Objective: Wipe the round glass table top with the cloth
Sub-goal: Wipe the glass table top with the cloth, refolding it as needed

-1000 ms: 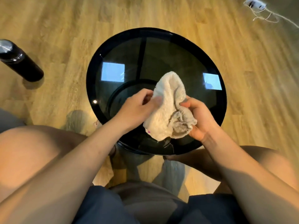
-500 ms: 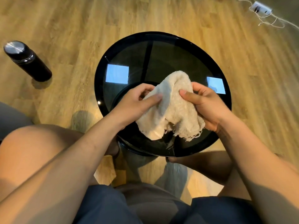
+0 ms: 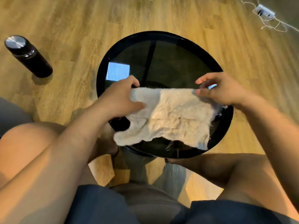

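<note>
A round dark glass table top with a black rim stands in front of me on the wooden floor. A cream-coloured cloth is spread out wide over its near half, held by its far edge. My left hand pinches the cloth's far left corner. My right hand pinches the far right corner. The cloth's near edge hangs loose and frayed above the glass. Part of the near rim is hidden by the cloth.
A black flask with a silver lid stands on the floor to the left. A white adapter with cables lies at the far right. My bare knees flank the table on both sides.
The cloth was bunched up between both hands; my hands have moved apart and pulled it open into a flat sheet.
</note>
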### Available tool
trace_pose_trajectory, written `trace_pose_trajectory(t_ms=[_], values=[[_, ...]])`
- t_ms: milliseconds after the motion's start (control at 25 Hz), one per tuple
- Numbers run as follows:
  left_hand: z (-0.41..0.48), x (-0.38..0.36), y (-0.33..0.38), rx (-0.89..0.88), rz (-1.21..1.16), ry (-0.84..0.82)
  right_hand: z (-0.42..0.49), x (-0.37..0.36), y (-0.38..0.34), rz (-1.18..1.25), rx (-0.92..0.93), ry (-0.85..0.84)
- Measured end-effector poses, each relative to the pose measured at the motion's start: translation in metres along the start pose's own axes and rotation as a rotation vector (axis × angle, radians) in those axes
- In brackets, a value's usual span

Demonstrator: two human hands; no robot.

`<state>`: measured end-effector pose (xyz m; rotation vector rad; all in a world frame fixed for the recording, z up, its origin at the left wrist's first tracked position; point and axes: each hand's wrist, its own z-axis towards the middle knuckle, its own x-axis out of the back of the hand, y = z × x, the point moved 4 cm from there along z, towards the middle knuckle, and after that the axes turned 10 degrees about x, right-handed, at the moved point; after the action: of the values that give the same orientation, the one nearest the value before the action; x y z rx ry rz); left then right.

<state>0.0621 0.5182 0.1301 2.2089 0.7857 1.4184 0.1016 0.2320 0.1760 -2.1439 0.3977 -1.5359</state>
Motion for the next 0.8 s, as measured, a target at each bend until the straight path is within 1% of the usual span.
trace_pose_trajectory(t_ms=[40, 80, 120, 160, 240, 280, 360, 480, 640, 800], values=[[-0.002, -0.006, 0.001, -0.006, 0.222, 0.152, -0.002, -0.01, 0.004, -0.172, 0.022, 0.106], [-0.007, -0.016, 0.005, -0.048, 0.325, 0.246, -0.01, -0.028, 0.004, -0.244, 0.067, 0.178], [-0.013, -0.032, 0.009, -0.104, 0.359, 0.252, -0.023, -0.053, 0.003, -0.252, 0.109, 0.192], [-0.019, -0.054, 0.012, -0.156, 0.391, 0.185, -0.039, -0.082, 0.001, -0.265, 0.121, 0.147], [-0.032, -0.1, 0.009, -0.183, 0.518, 0.032, -0.065, -0.136, 0.008, -0.418, 0.1, 0.022], [-0.033, -0.115, 0.005, -0.182, 0.581, 0.028, -0.07, -0.15, 0.015, -0.481, 0.093, 0.022], [-0.022, -0.121, -0.002, -0.186, 0.596, 0.087, -0.057, -0.156, 0.026, -0.493, 0.057, 0.029], [0.005, -0.11, 0.001, -0.246, 0.571, 0.143, -0.021, -0.145, 0.028, -0.51, 0.03, 0.011], [0.04, -0.104, 0.011, -0.271, 0.605, 0.142, 0.016, -0.137, 0.024, -0.568, 0.088, -0.025], [0.064, -0.097, 0.019, -0.26, 0.68, 0.138, 0.038, -0.131, 0.021, -0.541, 0.15, 0.011]])
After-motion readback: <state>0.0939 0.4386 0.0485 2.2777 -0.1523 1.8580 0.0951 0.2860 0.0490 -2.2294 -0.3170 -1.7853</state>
